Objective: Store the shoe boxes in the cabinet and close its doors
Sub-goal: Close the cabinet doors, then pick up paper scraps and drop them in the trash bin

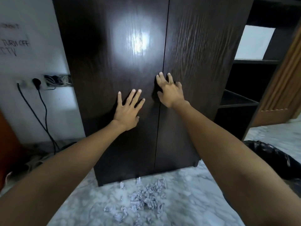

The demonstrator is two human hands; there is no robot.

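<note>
A dark brown cabinet [130, 79] fills the middle of the frame, and both of its doors are shut, meeting at a thin vertical seam that runs from the top edge down to the floor. The left door [105, 70] carries a bright patch of reflected light in its upper half. The right door [200, 62] shows a clear wood grain.

The left hand [128, 110] lies flat on the left door, a little below the centre of the frame, fingers spread and holding nothing. The right hand [169, 90] is slightly higher and sits across the seam, palm toward the wood, fingers apart and bent a little, fingertips touching the right door; it too grasps nothing. Both bare forearms reach in from the lower corners.

No shoe boxes can be seen; with the doors closed, the inside of the cabinet is hidden.

On the pale marbled floor [187, 193] at the bottom centre, just in front of the cabinet's base, lies a loose heap of crumpled paper [146, 198]. At the left, on a white wall [48, 59], black cables [39, 108] hang from a socket, and handwriting shows in the upper left. To the right of the cabinet stand dark open shelves [247, 82], and a bin with a black bag [273, 157] sits at the lower right edge.
</note>
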